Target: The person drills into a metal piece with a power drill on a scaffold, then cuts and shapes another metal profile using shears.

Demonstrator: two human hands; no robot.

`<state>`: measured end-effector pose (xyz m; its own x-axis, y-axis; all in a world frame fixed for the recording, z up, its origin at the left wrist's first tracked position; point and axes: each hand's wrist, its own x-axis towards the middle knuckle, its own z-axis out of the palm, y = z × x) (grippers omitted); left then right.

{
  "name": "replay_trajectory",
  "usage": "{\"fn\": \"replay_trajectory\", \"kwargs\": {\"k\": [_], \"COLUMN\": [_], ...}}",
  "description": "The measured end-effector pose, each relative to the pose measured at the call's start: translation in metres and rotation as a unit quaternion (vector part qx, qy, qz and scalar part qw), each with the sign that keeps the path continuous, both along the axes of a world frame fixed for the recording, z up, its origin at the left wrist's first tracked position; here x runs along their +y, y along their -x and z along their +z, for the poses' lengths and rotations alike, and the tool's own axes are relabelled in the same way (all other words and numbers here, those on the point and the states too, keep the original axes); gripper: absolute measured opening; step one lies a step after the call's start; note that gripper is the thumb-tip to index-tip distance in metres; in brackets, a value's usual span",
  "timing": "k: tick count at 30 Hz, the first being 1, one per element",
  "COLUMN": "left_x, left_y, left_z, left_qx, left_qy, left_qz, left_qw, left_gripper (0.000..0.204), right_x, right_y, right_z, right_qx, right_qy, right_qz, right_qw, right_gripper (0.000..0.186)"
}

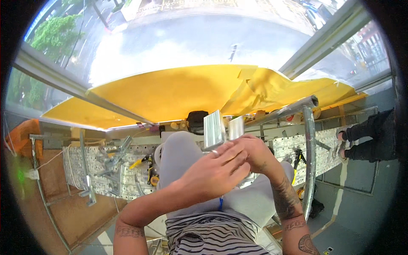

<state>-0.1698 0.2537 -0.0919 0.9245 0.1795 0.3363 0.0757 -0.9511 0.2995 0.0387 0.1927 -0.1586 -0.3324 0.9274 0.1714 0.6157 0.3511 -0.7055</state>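
Above my lap, my left hand point(223, 168) and my right hand point(254, 153) are closed together around the lower ends of silver metal pieces point(213, 127), two flat faces of which stick up side by side above my fingers. My left fingers, one with a ring, lie over the front and partly hide my right fingers. Whether the two faces belong to one bracket, I cannot tell.
A perforated metal plank point(114, 170) holds loose bars and yellow-black tools point(151, 170). A scaffold pole point(309, 144) stands at my right. Yellow sheeting point(161, 89) lies along the window ahead, near a black bag point(197, 121). Another person's legs point(369, 129) are at far right.
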Motion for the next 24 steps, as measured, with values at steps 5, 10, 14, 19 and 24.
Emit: {"fn": "replay_trajectory", "kwargs": {"k": [5,10,14,19,24], "left_x": [0.075,0.094,0.09,0.094,0.084], "left_y": [0.022,0.008,-0.009,-0.012,-0.013], "left_z": [0.022,-0.029,-0.023,0.01,0.037], "left_qx": [-0.126,0.094,0.055,0.008,-0.053], "left_qy": [0.283,0.637,0.682,0.666,0.661], "left_qz": [0.199,0.144,0.119,0.136,0.135], "left_qw": [0.93,0.752,0.72,0.733,0.736], "left_gripper": [0.04,0.049,0.033,0.037,0.036], "right_x": [-0.011,-0.005,-0.006,0.0,0.004], "right_y": [-0.009,-0.004,0.004,0.007,0.022], "right_z": [0.003,0.005,0.016,0.051,0.086], "right_qx": [0.057,0.204,0.311,0.432,0.362], "right_qy": [0.064,0.114,0.123,0.225,0.192], "right_qz": [-0.008,0.061,0.055,-0.012,-0.048], "right_qw": [0.996,0.97,0.941,0.874,0.911], "right_gripper": [0.033,0.032,0.033,0.039,0.043]}}
